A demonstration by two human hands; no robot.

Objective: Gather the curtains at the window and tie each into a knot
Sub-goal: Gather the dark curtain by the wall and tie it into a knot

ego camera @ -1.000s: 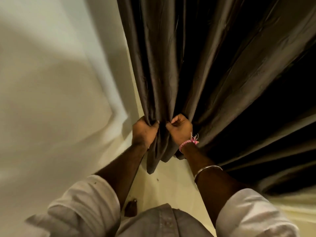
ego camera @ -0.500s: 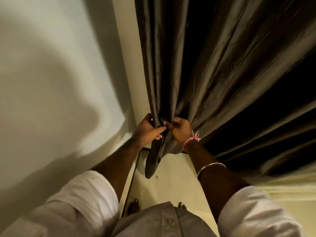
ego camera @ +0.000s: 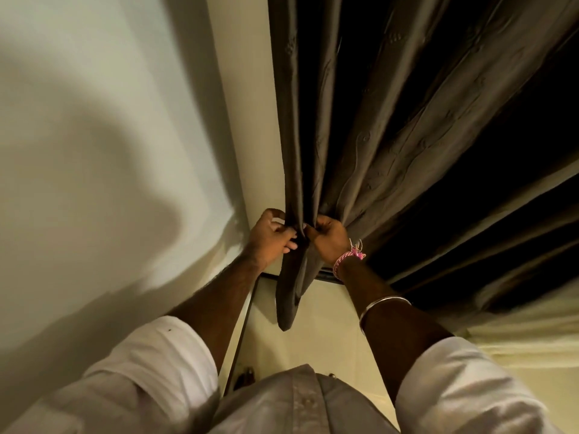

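Curtain (ego camera: 360, 145): we find it bunched beside the wall (ego camera: 94, 151).
Left hand (ego camera: 271, 238): grip holds gathered folds.
Right hand (ego camera: 329, 239): grip pinches the same bundle.

curtain (ego camera: 391, 126) hung right of the wall (ego camera: 94, 136), folds bunched between both hands, left hand (ego camera: 271, 234) on the wall side, right hand (ego camera: 329, 239) just beside it, loose end dangled below the hands, floor (ego camera: 313, 333) underneath

The curtain (ego camera: 360, 145) is dark cloth with a soft sheen and embroidered texture; the wall (ego camera: 94, 136) looks smooth, matt.
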